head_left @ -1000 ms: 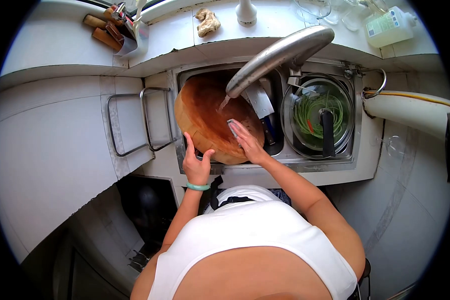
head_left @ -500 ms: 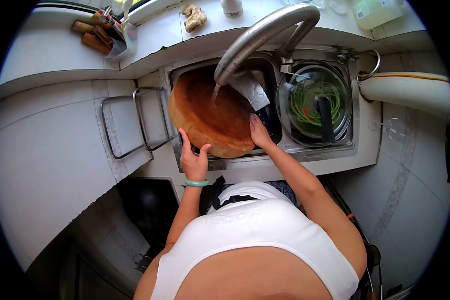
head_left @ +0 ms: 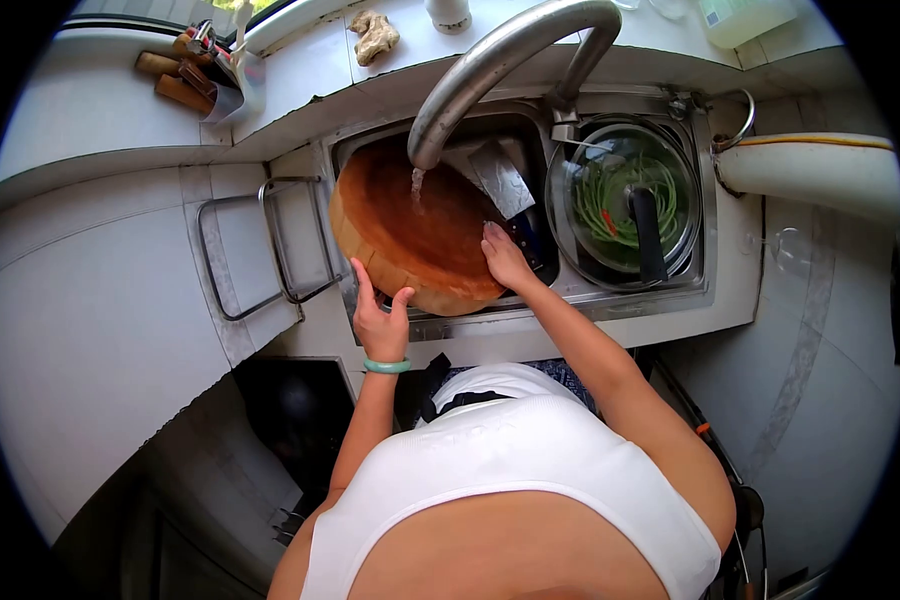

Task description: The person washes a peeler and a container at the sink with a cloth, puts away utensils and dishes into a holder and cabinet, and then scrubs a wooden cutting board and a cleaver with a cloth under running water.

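Observation:
A thick round wooden board [head_left: 410, 225] stands tilted in the left sink basin [head_left: 510, 125], and water from the curved faucet [head_left: 500, 60] falls on its wet face. My left hand [head_left: 378, 318] grips the board's near left edge, thumb and forefinger apart, with a green bangle on the wrist. My right hand [head_left: 506, 258] lies against the board's right edge; a small pale thing shows at its fingertips, too small to name. To the right of the board a cleaver [head_left: 502, 180] lies in the basin, its dark handle partly hidden behind my right hand.
The right basin holds a glass-lidded pot [head_left: 625, 200] with green vegetables and something red inside. Ginger [head_left: 374, 38], a knife holder [head_left: 232, 95] and a bottle [head_left: 745, 20] stand on the ledge. A metal rack [head_left: 270, 250] is left of the sink; a white pipe [head_left: 820, 175] is at right.
My right hand moved from the board's face to its right edge, then slightly back over it. The board's tilt has shifted a little. The whole view has drifted slightly.

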### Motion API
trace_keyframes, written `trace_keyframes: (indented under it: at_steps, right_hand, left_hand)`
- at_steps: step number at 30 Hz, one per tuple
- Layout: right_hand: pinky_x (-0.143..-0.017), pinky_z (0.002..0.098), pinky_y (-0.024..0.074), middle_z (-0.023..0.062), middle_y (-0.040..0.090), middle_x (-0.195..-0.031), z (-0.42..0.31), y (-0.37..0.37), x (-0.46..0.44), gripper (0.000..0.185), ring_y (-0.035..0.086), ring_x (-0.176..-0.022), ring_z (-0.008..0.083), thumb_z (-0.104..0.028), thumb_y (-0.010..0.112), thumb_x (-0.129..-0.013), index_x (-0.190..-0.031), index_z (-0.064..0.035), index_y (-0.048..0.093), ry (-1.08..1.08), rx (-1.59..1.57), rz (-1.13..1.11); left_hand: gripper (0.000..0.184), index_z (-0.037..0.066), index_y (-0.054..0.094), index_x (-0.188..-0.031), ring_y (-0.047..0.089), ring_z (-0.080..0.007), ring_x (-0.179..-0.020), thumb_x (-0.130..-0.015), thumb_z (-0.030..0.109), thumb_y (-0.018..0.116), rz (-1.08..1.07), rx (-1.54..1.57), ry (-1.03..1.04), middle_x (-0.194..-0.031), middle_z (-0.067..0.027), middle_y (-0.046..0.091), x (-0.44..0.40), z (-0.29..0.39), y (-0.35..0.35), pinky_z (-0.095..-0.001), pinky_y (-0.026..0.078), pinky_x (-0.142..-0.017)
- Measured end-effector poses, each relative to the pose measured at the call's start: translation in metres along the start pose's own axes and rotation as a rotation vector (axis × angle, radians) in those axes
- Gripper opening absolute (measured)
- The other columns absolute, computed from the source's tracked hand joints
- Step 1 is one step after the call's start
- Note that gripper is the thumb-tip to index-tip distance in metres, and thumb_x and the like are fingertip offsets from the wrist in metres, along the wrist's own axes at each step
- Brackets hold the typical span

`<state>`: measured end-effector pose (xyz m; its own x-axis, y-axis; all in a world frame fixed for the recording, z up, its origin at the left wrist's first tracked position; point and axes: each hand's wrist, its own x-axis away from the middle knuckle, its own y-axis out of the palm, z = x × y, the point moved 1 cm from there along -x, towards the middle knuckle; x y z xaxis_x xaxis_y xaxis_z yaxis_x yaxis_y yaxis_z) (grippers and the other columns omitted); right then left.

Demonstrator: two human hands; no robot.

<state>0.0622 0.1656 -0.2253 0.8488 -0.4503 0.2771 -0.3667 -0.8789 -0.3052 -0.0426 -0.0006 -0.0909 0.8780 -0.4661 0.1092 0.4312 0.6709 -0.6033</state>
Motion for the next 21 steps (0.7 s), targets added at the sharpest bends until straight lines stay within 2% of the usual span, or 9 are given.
trace_keyframes:
  at_steps: [1,2,4,5,7,9,14,19,21]
  right_hand:
    - [-0.107,0.0381,0.0296,0.0282,0.041,-0.134,-0.023,0.003,-0.002,0.043,0.036,-0.128,0.0390,-0.019,0.038,-0.095,-0.127,0.0103,0.043,-0.052,-0.044,-0.006]
    - [-0.107,0.0379,0.0292,0.0276,0.041,-0.134,-0.033,0.006,-0.003,0.043,0.035,-0.128,0.0385,-0.018,0.038,-0.095,-0.127,0.0096,0.044,-0.106,-0.088,-0.017]
    - [-0.106,0.0383,0.0296,0.0258,0.042,-0.134,-0.021,0.004,-0.020,0.042,0.037,-0.126,0.0391,-0.017,0.037,-0.095,-0.127,0.0076,0.045,-0.111,-0.095,0.039]
    - [-0.106,0.0391,0.0299,0.0250,0.043,-0.133,0.021,0.013,-0.036,0.041,0.039,-0.124,0.0395,-0.017,0.036,-0.095,-0.128,0.0056,0.045,-0.142,0.001,0.076]
    - [-0.106,0.0396,0.0300,0.0248,0.043,-0.133,0.043,0.009,-0.039,0.041,0.040,-0.123,0.0394,-0.018,0.036,-0.094,-0.127,0.0061,0.045,0.026,0.094,0.103]
    - [-0.106,0.0396,0.0299,0.0249,0.043,-0.133,0.049,0.012,-0.030,0.041,0.040,-0.123,0.0392,-0.017,0.037,-0.094,-0.127,0.0062,0.045,0.059,0.103,0.107]
    - [-0.106,0.0391,0.0306,0.0252,0.042,-0.134,-0.007,-0.001,0.020,0.040,0.039,-0.125,0.0388,-0.014,0.040,-0.093,-0.127,0.0069,0.046,-0.020,-0.041,0.059]
    - [-0.105,0.0384,0.0319,0.0249,0.048,-0.127,0.055,0.015,-0.045,0.039,0.043,-0.121,0.0388,-0.011,0.043,-0.090,-0.123,0.0082,0.048,0.054,0.158,0.083]
    - [-0.102,0.0378,0.0358,0.0221,0.053,-0.122,0.059,0.030,-0.053,0.037,0.048,-0.117,0.0364,-0.011,0.048,-0.087,-0.121,0.0047,0.051,-0.012,0.158,0.227]
  left_hand:
    - [0.085,0.004,0.023,-0.144,0.065,-0.0266,-0.091,-0.076,0.015,0.073,0.034,0.007,0.033,-0.107,-0.0206,0.063,0.000,-0.001,0.001,-0.0325,0.051,-0.078]
    - [0.085,0.004,0.023,-0.144,0.065,-0.0266,-0.091,-0.076,0.015,0.073,0.032,0.009,0.030,-0.107,-0.0206,0.063,0.001,-0.001,0.001,-0.0325,0.051,-0.078]
    - [0.085,0.004,0.022,-0.144,0.064,-0.0248,-0.091,-0.077,0.015,0.073,0.009,0.006,0.027,-0.107,-0.0199,0.063,0.000,0.000,-0.001,-0.0320,0.051,-0.079]
    - [0.085,0.004,0.022,-0.144,0.064,-0.0248,-0.091,-0.077,0.015,0.073,0.015,0.005,0.031,-0.107,-0.0199,0.063,0.000,0.002,-0.001,-0.0320,0.051,-0.079]
    - [0.080,0.001,0.017,-0.145,0.056,-0.0147,-0.099,-0.081,-0.003,0.064,-0.037,0.046,-0.034,-0.118,-0.0130,0.057,0.001,0.005,-0.002,-0.0246,0.044,-0.087]
    - [0.079,0.000,0.017,-0.145,0.056,-0.0143,-0.098,-0.081,-0.001,0.065,-0.045,0.007,-0.043,-0.116,-0.0125,0.059,0.001,0.010,-0.004,-0.0241,0.044,-0.086]
    - [0.080,0.000,0.018,-0.144,0.057,-0.0135,-0.095,-0.081,0.002,0.067,-0.038,-0.034,-0.025,-0.111,-0.0115,0.061,0.000,0.010,-0.004,-0.0233,0.044,-0.083]
    - [0.080,0.001,0.019,-0.144,0.057,-0.0130,-0.093,-0.081,0.003,0.067,-0.010,-0.045,0.010,-0.109,-0.0116,0.062,0.000,0.005,-0.003,-0.0231,0.045,-0.082]
    - [0.080,0.000,0.019,-0.144,0.057,-0.0132,-0.093,-0.081,0.002,0.067,-0.015,-0.100,0.007,-0.108,-0.0119,0.062,-0.002,0.006,-0.005,-0.0233,0.045,-0.082]
